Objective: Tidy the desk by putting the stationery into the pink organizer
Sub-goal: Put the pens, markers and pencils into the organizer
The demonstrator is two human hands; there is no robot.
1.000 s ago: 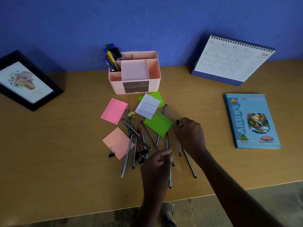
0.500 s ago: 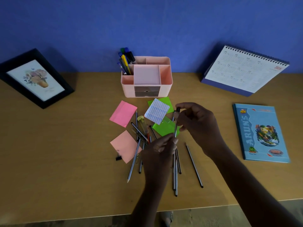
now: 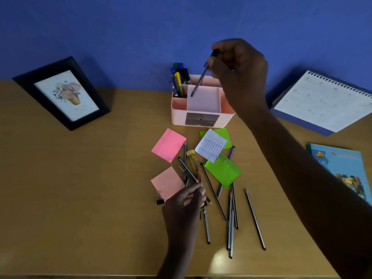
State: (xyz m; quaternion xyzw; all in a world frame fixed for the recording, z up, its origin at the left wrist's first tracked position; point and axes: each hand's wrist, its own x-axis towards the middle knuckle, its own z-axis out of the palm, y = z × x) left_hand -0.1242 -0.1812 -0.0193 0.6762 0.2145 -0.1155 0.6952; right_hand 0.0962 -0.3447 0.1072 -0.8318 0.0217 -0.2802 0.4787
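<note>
The pink organizer (image 3: 179, 111) stands at the back of the desk, with several pens (image 3: 178, 81) upright in its back-left slot. My right hand (image 3: 239, 71) hovers above it, gripping a dark pencil (image 3: 199, 81) that slants down, tip over the organizer's middle compartment. My left hand (image 3: 184, 204) rests low on the pile of loose pencils (image 3: 231, 218), fingertips pinched on one of them. Pink (image 3: 168, 144), peach (image 3: 167, 183) and green sticky notes (image 3: 223, 172) and a white lined sheet (image 3: 211, 146) lie around the pile.
A black picture frame (image 3: 62, 93) leans at the back left. A desk calendar (image 3: 324, 101) stands at the back right, and a blue notebook (image 3: 342, 168) lies at the right edge. A black binder clip (image 3: 160, 200) sits by the peach note.
My right hand has lifted a pencil from the pile and carried it up over the organizer. My left hand let go of that pencil and dropped back onto the pile.
</note>
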